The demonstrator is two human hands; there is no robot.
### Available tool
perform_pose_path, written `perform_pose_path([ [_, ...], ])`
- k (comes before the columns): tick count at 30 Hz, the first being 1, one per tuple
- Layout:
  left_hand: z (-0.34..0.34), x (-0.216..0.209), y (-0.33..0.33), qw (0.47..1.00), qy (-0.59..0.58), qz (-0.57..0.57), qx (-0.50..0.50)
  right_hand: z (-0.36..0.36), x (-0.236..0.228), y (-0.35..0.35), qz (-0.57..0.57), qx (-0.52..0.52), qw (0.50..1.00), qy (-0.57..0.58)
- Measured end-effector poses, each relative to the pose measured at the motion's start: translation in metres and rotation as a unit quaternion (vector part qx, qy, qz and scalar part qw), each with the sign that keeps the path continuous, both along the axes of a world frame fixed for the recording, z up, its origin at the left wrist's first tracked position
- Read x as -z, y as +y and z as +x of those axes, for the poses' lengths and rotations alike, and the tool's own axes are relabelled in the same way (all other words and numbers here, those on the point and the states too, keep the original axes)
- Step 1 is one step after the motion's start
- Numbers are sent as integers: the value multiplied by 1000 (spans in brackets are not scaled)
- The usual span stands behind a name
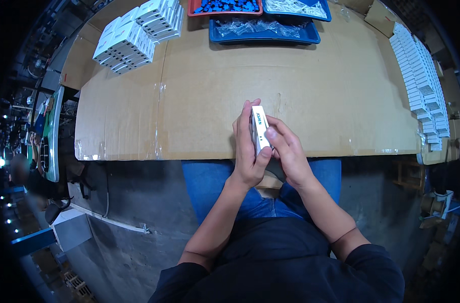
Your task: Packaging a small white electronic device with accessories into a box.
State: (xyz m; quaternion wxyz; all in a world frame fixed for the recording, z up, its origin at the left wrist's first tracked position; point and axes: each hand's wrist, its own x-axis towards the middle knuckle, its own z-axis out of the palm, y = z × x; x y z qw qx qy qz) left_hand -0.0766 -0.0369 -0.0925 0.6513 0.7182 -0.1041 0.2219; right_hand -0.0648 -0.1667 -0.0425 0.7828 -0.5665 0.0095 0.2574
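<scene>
Between my two hands, over the near edge of the table, is a small white box (260, 126) with dark printing on its narrow upturned side. My left hand (246, 151) is wrapped along its left side, with the thumb near its lower end. On the other side my right hand (289, 151) grips it, the thumb pressing on its right edge. The palms and fingers hide most of the box's broad faces.
Cardboard covers the table (204, 111). Stacked white boxes (126, 43) stand at the far left, and long rows of white boxes (417, 81) at the right. At the back are a red tray (225, 14) of blue parts, a blue tray (328, 12) of white parts and a blue tray (265, 41) of clear bags.
</scene>
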Motion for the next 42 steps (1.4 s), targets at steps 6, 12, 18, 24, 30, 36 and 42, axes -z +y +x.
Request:
perform_pose_path([
  [6, -5, 1, -7, 998, 31, -15, -46, -9, 6, 9, 46, 66, 996, -28],
  [12, -7, -2, -9, 994, -14, 19, -108, -22, 1, 15, 89, 38, 994, -51],
  [18, -8, 5, -7, 984, -94, 3, -151, -36, -3, 25, 64, 59, 991, -106],
  [24, -19, -2, -6, 987, -119, -14, -112, -43, 1, 19, 13, 49, 975, -218],
  [30, -25, -11, -7, 984, -139, -18, -110, -43, 0, 15, -70, 44, 938, -337],
  [36, -28, -14, -5, 982, -156, 3, -110, -45, 1, 15, -86, 46, 917, -387],
  [42, -26, -6, -8, 985, -122, -18, -120, -41, -2, 15, -115, 22, 924, -363],
])
